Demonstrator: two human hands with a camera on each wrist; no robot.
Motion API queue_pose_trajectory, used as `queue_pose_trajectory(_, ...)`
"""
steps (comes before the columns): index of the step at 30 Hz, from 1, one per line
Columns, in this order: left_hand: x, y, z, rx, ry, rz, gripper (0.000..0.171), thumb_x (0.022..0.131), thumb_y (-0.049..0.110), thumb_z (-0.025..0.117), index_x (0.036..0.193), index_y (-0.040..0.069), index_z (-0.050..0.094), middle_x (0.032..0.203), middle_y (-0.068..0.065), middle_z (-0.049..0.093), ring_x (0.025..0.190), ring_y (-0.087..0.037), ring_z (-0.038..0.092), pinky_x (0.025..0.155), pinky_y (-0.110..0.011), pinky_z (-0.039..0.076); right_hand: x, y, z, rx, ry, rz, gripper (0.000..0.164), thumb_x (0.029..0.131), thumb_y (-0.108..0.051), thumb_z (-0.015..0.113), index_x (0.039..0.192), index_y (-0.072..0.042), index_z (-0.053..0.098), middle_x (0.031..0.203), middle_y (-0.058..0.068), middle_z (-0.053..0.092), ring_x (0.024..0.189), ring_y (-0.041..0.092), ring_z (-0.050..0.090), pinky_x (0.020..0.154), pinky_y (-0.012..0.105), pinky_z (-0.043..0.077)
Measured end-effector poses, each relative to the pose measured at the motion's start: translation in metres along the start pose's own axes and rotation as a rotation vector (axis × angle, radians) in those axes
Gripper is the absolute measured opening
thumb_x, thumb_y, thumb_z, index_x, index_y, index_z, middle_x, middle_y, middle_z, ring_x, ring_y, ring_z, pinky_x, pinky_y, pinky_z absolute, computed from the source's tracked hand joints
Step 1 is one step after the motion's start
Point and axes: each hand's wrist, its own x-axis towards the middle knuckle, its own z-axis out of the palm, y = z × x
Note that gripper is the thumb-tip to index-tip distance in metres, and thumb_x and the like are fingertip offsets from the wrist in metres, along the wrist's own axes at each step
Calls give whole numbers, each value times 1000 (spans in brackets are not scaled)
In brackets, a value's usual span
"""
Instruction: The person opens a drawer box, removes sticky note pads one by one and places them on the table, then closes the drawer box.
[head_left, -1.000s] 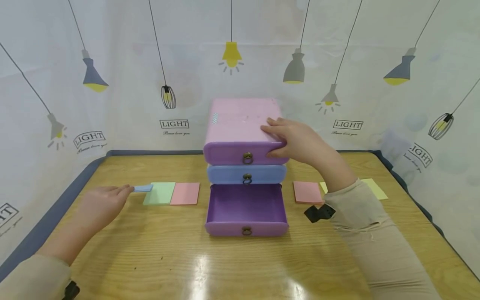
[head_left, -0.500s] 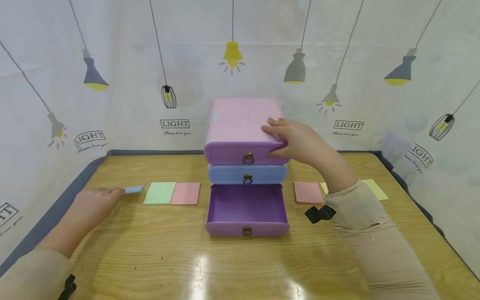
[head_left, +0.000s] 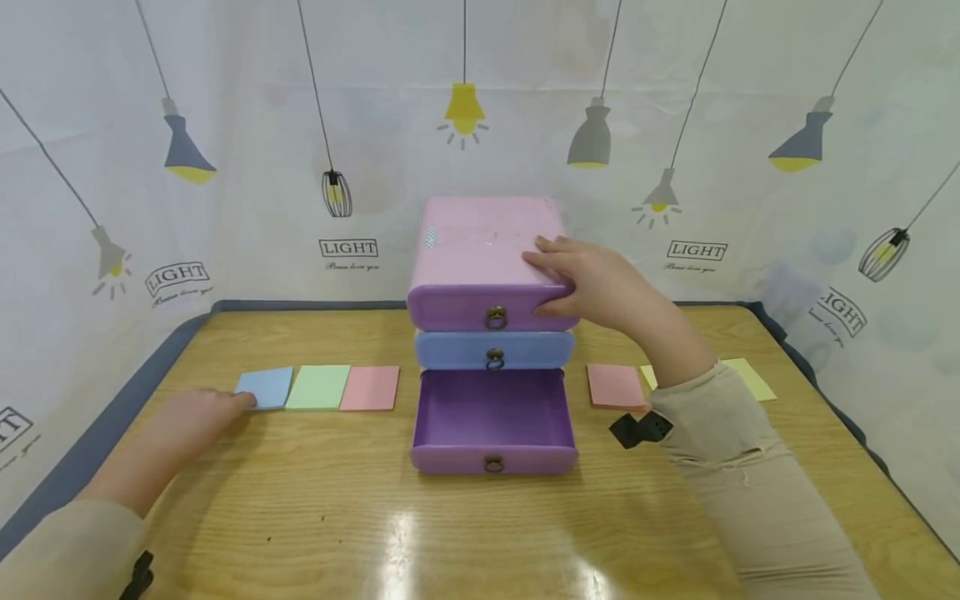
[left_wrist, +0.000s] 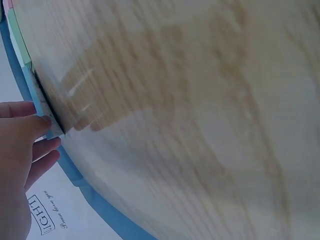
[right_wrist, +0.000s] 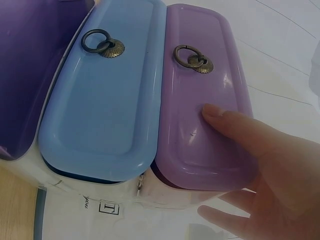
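In the head view my left hand (head_left: 190, 421) pinches the near left edge of a blue sticky-note pad (head_left: 264, 387), which lies beside a green pad (head_left: 319, 387). The left wrist view shows the thumb (left_wrist: 42, 125) on the pad's near edge, other fingers beyond it. My right hand (head_left: 611, 283) rests on the right corner of a small drawer cabinet (head_left: 480, 237); its thumb (right_wrist: 225, 119) lies against the purple top drawer (right_wrist: 200, 95), other fingers on the pink top. The blue middle drawer (head_left: 495, 350) is closed; the purple bottom drawer (head_left: 493, 460) is pulled out, with nothing visible inside.
A pink pad (head_left: 371, 388) adjoins the green one. Right of the cabinet lie another pink pad (head_left: 615, 386) and yellow notes (head_left: 748, 379), partly hidden by my right arm. A printed cloth backdrop (head_left: 262, 150) surrounds the wooden table (head_left: 322, 517).
My left hand moved left with the blue pad, then lowered it flat onto the table, left of the green pad. My right hand stayed on the cabinet.
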Motion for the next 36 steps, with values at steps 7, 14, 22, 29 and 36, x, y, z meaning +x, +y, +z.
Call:
queue_pose_trajectory(7,-2,-1,2,-60,-4,-23,18,83,-7,63,95,7,64,85,-8,71,75,-31,68,67,-47,55,0,0,0,-6,0,0,78,80,-30,82,147,-12,45,156,11,31,144,31,24,115,47,22)
queue_pose_trajectory(14,0,-3,4,-78,-19,-45,19,84,-8,63,98,5,66,89,-8,71,78,-31,67,70,-47,55,1,0,1,-2,-2,2,78,80,-30,81,147,-13,45,156,10,31,144,31,24,115,48,22)
queue_pose_trajectory(22,5,-6,0,-113,-95,-54,21,85,-8,63,103,1,66,95,-14,70,85,-35,67,76,-50,54,0,0,-1,-2,-1,0,78,80,-30,82,147,-13,45,156,11,31,144,31,24,115,48,22)
queue_pose_trajectory(29,8,2,0,-112,-81,-71,14,90,11,66,103,4,68,98,-12,71,92,-37,66,80,-52,52,0,-1,-2,6,-3,-4,77,80,-29,82,146,-12,46,155,11,31,144,32,24,115,48,22)
queue_pose_trajectory(36,19,22,-12,-105,55,-21,24,92,18,66,109,1,68,106,-17,68,99,-40,64,87,-55,49,0,-1,-2,5,-8,6,78,80,-30,82,147,-13,45,156,10,31,144,31,24,115,48,21)
